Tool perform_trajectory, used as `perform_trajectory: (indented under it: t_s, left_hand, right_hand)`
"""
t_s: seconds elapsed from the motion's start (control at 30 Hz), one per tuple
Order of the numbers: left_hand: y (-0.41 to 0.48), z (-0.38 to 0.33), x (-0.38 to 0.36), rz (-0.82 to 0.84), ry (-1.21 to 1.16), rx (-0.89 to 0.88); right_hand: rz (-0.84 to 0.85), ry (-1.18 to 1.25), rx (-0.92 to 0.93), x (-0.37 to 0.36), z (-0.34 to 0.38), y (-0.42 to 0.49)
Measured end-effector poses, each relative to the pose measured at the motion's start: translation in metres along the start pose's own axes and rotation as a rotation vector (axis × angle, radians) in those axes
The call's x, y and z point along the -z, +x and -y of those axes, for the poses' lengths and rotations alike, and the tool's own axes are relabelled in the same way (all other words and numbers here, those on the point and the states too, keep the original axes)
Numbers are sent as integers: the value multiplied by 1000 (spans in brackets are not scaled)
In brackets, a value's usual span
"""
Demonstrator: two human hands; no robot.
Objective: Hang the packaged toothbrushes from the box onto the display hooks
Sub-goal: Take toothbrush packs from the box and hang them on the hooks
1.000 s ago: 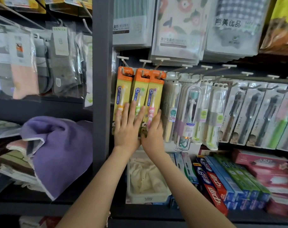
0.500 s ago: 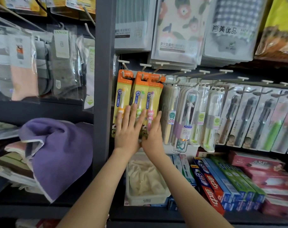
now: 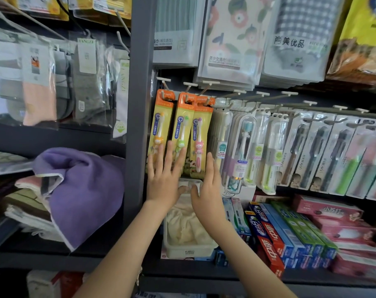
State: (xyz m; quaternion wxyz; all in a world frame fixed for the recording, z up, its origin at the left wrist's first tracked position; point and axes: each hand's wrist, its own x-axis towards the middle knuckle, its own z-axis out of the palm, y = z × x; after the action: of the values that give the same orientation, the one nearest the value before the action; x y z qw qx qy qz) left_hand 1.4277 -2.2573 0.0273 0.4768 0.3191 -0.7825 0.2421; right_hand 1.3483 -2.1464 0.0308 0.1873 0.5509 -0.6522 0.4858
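1. 3 toothbrush packs hang side by side on the hooks, just right of the grey post. Their orange tops overlap.
2. My left hand lies flat on the lower part of the 2 left packs, fingers straight and spread, gripping nothing. My right hand is released too, its straight fingers against the right edge of the pink-brush pack.
3. I judge this to be the squaring-up. I would press lightly and evenly, easing the packs back along the hooks and apart sideways. I would not push upward, since that could lift a card off its hook.
4. The card holes are too small to confirm that each is seated. My hands cover the packs' bottoms. I cannot tell where the supply box is: the pale tub below seems to hold cloth.
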Motion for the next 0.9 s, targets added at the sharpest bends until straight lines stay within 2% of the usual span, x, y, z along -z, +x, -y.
perform_trajectory:
  t_s: [0.17, 0.27, 0.43, 0.57, 0.8, 0.9]
  left_hand:
    - [8, -5, 16, 2, -104, 119]
    - [26, -6, 32, -66, -156, 133]
    - [70, -10, 52, -166, -309, 174]
    - [91, -11, 45, -137, -236, 126]
    - [108, -4, 34, -153, -100, 95]
    - [112, 1, 32, -171, -83, 73]
  right_hand:
    - [-193, -118, 53, 13, 17, 27]
    - [-276, -63, 48, 26, 32, 57]
    - [-243, 107, 0, 41, 47, 102]
    - [-212, 45, -17, 30, 47, 123]
    - [-258, -148, -67, 27, 51, 143]
    - [-231, -103, -102, 29, 51, 143]
